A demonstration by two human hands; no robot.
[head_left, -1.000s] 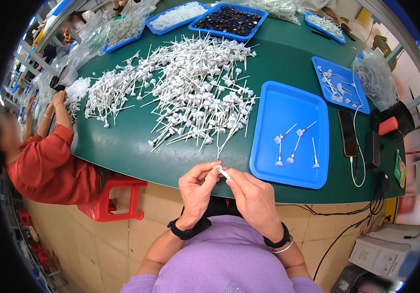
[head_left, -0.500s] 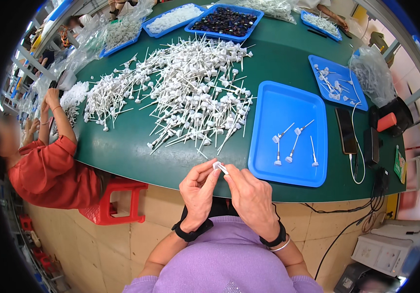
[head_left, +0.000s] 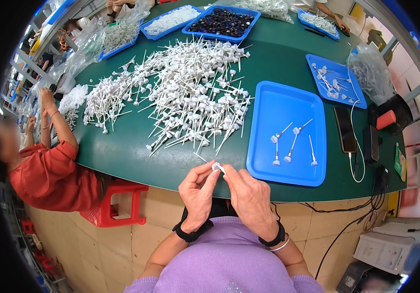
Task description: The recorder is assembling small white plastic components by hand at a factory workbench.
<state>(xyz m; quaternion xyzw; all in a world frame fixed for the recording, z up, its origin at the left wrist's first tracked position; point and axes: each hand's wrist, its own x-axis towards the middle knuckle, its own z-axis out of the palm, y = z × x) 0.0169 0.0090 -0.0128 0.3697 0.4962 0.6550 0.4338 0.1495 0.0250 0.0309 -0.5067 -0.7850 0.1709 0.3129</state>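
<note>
Near the table's front edge, my left hand (head_left: 197, 191) is closed, pinching a small white-headed stick (head_left: 215, 166) between thumb and fingers. My right hand (head_left: 250, 199) is closed too, its thumb and fingertips gripping the same piece from the right. Fingertips hide much of the piece, and its details are too small to tell. Beyond my hands spreads a big heap of similar white-headed sticks (head_left: 195, 90). Right of my hands, a blue tray (head_left: 288, 100) holds several more such sticks.
Another blue tray (head_left: 351, 95) with similar sticks lies at the far right, near a phone (head_left: 345, 129) on a cable. Blue trays of dark pieces (head_left: 223, 22) and white pieces (head_left: 173, 21) stand at the back. A co-worker in a red top (head_left: 56, 171) sits at left.
My hands keep hold of the white-headed stick in nearly the same place, the right fingers shifting slightly. The co-worker at left has moved their hands. The whole view has shifted a little.
</note>
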